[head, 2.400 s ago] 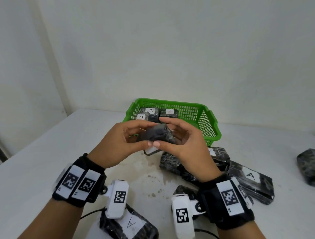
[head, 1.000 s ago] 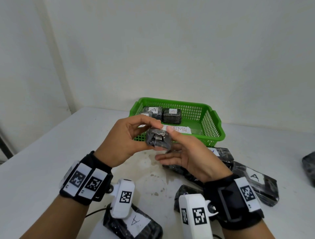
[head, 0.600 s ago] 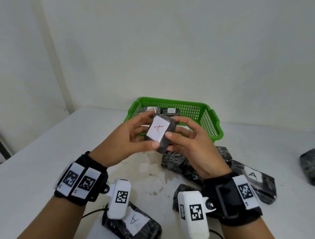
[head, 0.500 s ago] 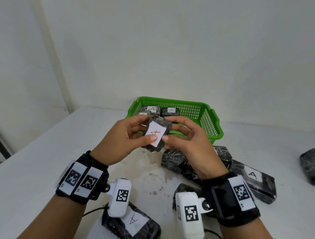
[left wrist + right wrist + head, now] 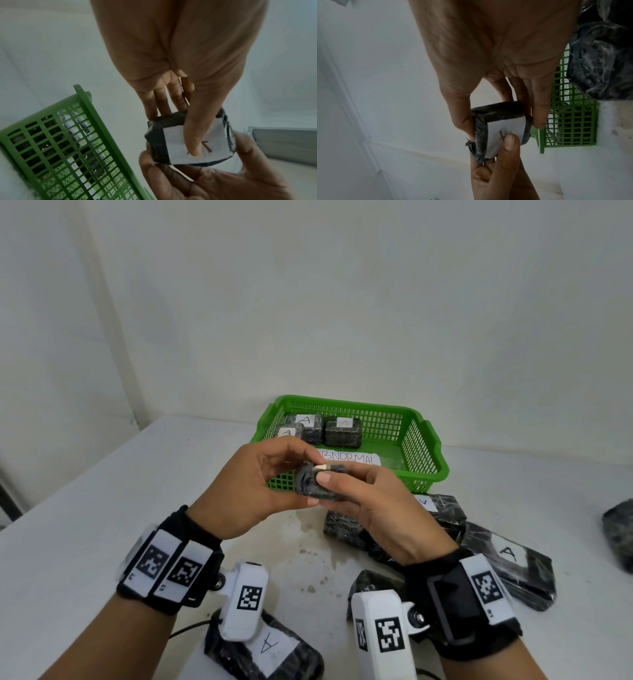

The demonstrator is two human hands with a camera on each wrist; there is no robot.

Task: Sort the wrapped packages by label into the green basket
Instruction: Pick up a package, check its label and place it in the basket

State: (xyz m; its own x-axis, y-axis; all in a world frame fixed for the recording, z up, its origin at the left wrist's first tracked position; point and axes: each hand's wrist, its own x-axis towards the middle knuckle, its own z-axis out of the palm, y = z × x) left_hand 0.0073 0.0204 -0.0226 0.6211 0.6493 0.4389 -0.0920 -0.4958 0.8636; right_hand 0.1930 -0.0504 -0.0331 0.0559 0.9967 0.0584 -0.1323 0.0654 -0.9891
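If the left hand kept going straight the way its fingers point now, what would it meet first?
Past the small wrapped package it holds together with the right hand, the left hand would likely meet the near wall of the green basket first, though the depth is hard to judge.

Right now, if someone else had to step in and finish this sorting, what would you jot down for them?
Left hand and right hand: both pinch one small wrapped package, held up just in front of the green basket. Its white label faces away from the head camera; thumbs cover part of the mark in the wrist views.
Done: three packages marked A lie in the basket's far left part, behind a slip reading "BNORMAL" as far as visible.
Left: place the held package, then sort those on the table: the pile on the right, one near the left wrist, and one at the far right edge.
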